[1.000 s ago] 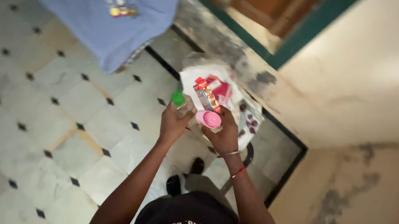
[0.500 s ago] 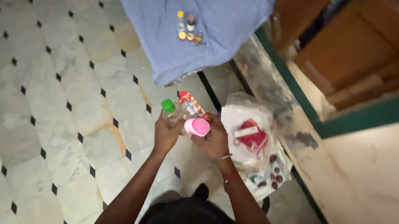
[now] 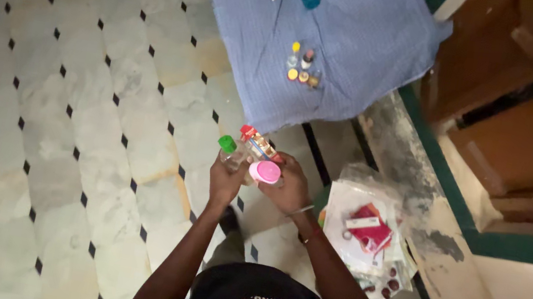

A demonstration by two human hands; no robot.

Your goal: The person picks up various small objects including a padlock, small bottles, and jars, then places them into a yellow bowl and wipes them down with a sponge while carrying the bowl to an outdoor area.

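Centre frame: left hand (image 3: 226,180) wraps a small clear bottle with green cap (image 3: 228,148); right hand (image 3: 287,189) grips a pink-lidded jar (image 3: 265,172) plus a red-topped packet (image 3: 255,142); all three items carried above the tiled floor (image 3: 58,100); a few small bottles (image 3: 302,67) already sit on the blue cloth (image 3: 355,49), upper centre; plastic bag of sundries (image 3: 367,235) lies lower right; carried items not yet set down.

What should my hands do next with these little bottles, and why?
Probably carry them forward and set them on the blue cloth. Your left hand holds a green-capped bottle, your right hand a pink-lidded jar and a red-capped bottle, so both are full, and similar small bottles already stand there.
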